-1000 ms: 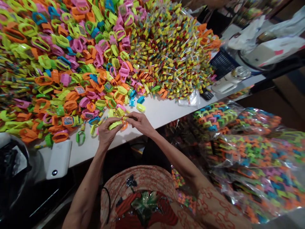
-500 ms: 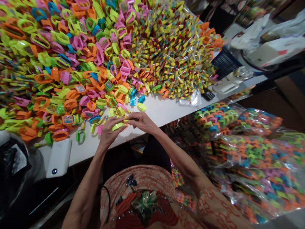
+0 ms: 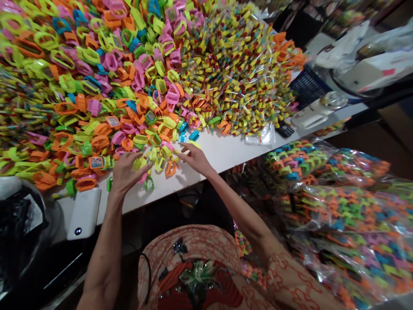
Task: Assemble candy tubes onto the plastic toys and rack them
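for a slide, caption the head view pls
Left hand and right hand among bright plastic bands at a white table

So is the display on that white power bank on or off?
On: lit marks glow in the dark round display of the white power bank, though too small to read.

The left hand [image 3: 126, 173] and right hand [image 3: 194, 159] are apart, forearms reaching forward, fingers seemingly loosely spread.

The plastic watches [image 3: 112, 60] look smooth; the clear bags [image 3: 348, 202] are glossy plastic (crinkled, too), the surface [image 3: 222, 150] smooth.
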A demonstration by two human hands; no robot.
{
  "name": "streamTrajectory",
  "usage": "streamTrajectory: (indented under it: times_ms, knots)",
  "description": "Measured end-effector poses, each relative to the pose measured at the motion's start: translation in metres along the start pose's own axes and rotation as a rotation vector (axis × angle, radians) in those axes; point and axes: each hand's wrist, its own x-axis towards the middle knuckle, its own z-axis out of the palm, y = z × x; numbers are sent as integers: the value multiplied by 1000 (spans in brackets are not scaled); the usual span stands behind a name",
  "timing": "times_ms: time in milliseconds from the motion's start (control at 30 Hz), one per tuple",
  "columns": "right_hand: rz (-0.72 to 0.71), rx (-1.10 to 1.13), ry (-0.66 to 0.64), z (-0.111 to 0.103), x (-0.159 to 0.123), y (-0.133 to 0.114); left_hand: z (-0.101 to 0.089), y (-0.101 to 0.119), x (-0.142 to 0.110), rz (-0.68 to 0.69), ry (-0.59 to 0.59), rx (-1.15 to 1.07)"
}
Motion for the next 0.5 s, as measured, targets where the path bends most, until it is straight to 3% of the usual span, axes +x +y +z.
streamTrajectory:
  times_ms: [67,167,333,433,500]
  knots:
    - [40,-8,29,-6,6,8,3,0,13,-78,3,189]
    - [63,-80,59,-20,14,17,21,14,33,-158,-127,420]
    - [98,-359,230,-62,38,29,42,33,55,-147,-256,506]
    - [112,-639,244,-84,56,29,36,23,58,-234,-194,387]
    - [137,-819,196,-90,67,27,29,15,56,-266,-44,248]
